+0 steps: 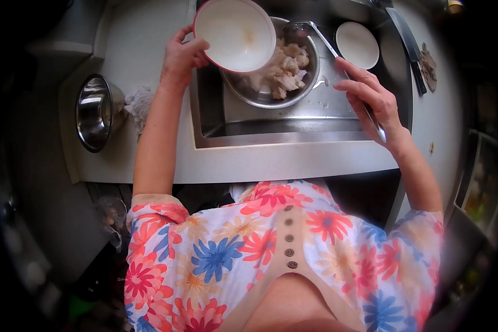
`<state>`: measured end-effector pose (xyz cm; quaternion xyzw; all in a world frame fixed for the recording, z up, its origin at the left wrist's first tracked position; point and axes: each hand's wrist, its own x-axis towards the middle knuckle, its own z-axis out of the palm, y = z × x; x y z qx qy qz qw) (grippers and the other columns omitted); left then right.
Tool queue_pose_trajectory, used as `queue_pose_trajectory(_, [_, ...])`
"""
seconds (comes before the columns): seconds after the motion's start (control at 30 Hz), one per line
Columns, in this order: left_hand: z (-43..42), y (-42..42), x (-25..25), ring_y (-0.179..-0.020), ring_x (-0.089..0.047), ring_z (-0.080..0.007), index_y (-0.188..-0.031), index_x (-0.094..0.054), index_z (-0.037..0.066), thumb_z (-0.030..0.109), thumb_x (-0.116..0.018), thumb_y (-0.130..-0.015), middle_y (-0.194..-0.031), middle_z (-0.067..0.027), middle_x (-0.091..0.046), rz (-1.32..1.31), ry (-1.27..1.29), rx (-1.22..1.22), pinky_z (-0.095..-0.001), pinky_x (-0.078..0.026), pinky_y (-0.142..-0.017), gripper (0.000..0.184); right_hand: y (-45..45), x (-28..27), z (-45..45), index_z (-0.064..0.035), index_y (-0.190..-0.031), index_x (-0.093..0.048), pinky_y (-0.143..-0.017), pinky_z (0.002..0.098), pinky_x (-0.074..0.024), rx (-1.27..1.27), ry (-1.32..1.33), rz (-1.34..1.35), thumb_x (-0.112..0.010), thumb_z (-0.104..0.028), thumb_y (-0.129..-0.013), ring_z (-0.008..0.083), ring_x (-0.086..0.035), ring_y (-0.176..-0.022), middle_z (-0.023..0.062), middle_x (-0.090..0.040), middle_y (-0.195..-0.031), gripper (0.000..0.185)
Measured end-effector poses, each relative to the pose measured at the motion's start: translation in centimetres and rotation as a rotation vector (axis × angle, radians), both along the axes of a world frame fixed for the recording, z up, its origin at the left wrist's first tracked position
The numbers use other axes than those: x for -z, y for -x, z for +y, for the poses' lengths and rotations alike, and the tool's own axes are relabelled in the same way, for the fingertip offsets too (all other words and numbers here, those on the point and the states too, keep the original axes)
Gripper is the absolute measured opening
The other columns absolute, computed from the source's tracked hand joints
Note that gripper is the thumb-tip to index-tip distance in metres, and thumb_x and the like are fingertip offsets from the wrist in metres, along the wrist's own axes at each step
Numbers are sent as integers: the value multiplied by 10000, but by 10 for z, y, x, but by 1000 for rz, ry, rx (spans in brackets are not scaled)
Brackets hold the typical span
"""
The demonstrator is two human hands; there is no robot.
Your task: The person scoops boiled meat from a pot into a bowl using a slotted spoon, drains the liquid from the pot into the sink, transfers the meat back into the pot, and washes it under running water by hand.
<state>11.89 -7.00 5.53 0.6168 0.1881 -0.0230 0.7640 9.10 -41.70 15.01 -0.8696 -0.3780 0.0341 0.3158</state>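
Two grips, both firm: left hand (183, 60) on red-rimmed bowl (235, 36), over pale chunks (288, 69) in metal basin (271, 104); right hand (373, 99) on ladle (327, 44). Looks like bowl-and-ladle work; next move calls for a steady bowl.

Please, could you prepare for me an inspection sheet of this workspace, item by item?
Surface: pale counter around a sink; water drops in the sink.
Job's things: large bowl in the sink, holding food pieces; red-rimmed bowl tilted above it; ladle, its head over the large bowl.
Clutter: small bowl in the sink; knife and crumpled scrap at right; steel bowl and cloth at left.
Grippers: left hand on the red-rimmed bowl; right hand holds the ladle, fingers around its handle.
Cables: nothing seen.
Surroundings: plastic bag below the counter; edges too dark to judge.
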Motion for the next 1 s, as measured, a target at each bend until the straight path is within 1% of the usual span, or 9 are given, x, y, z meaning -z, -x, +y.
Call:
queue_pose_trajectory(0.07, [-7, 3, 1, -414, -486, -113, -1125, -434, -60, -2, -596, -656, -609, -70, -543, 2, 21, 41, -207, -336, -360, 499, 7, -1, -2, -84, -1003, -622, -891, 320, -434, 108, -123, 103, -558, 82, -781, 241, -566, -1014, 122, -545, -1210, 284])
queue_pose_trajectory(0.1, [-12, 5, 1, -416, -489, -114, -1128, -433, -64, -1, -597, -656, -612, -71, -545, 7, 33, 60, -206, -336, -360, 504, 8, -3, -5, -93, -1004, -628, -862, 303, -438, 134, -169, 185, -568, 80, -776, 231, -573, -998, 108, -546, -1216, 291])
queue_pose_trajectory(0.2, [-27, 7, -1, -422, -494, -112, -1149, -421, -78, 0, -600, -658, -609, -68, -548, 15, 39, 112, -204, -330, -360, 528, 11, 2, -4, -109, -998, -631, -844, 302, -441, 56, -76, 28, -572, 68, -782, 228, -575, -974, 82, -547, -1220, 286])
queue_pose_trajectory(0.23, [-31, 7, 0, -424, -494, -111, -1153, -419, -80, 0, -601, -658, -609, -66, -548, 20, 38, 122, -204, -328, -360, 534, 11, 9, -3, -127, -1003, -627, -850, 307, -436, 14, -59, 25, -580, 44, -790, 223, -571, -957, 59, -549, -1219, 277])
queue_pose_trajectory(0.33, [-41, 8, 1, -427, -493, -106, -1163, -414, -84, 2, -606, -658, -609, -61, -550, 29, 30, 150, -204, -324, -363, 547, 8, 22, -2, -135, -1003, -611, -909, 342, -408, -78, 40, 14, -610, 3, -750, 242, -528, -1041, 54, -504, -1270, 289])
queue_pose_trajectory(0.43, [-48, 6, 1, -425, -488, -101, -1161, -413, -84, 4, -611, -656, -611, -59, -552, 25, 31, 179, -203, -323, -365, 550, 6, 25, 1, -125, -989, -605, -958, 373, -369, -200, 101, -34, -604, 3, -732, 241, -500, -1107, 68, -484, -1286, 287])
queue_pose_trajectory(0.53, [-52, 6, 2, -425, -484, -97, -1159, -415, -81, 5, -615, -654, -607, -56, -549, 20, 38, 186, -203, -322, -366, 551, 9, 30, -4, -110, -980, -600, -994, 406, -324, -243, 141, -45, -604, 22, -712, 228, -482, -1145, 84, -475, -1290, 299])
queue_pose_trajectory(0.77, [-46, 6, 9, -435, -490, -96, -1145, -430, -68, 6, -613, -655, -631, -52, -543, 17, 43, 142, -202, -336, -367, 528, 22, 24, -10, -89, -984, -613, -1001, 464, -305, -341, 228, -17, -645, 10, -657, 234, -454, -1185, 117, -440, -1313, 343])
queue_pose_trajectory(1.0, [-31, 5, 19, -428, -472, -94, -1176, -396, -51, -1, -601, -659, -661, -52, -538, 33, 33, 97, -203, -329, -359, 559, 26, 16, -10, -79, -969, -619, -997, 474, -303, -400, 239, -2, -650, 0, -653, 234, -446, -1198, 134, -449, -1296, 328])
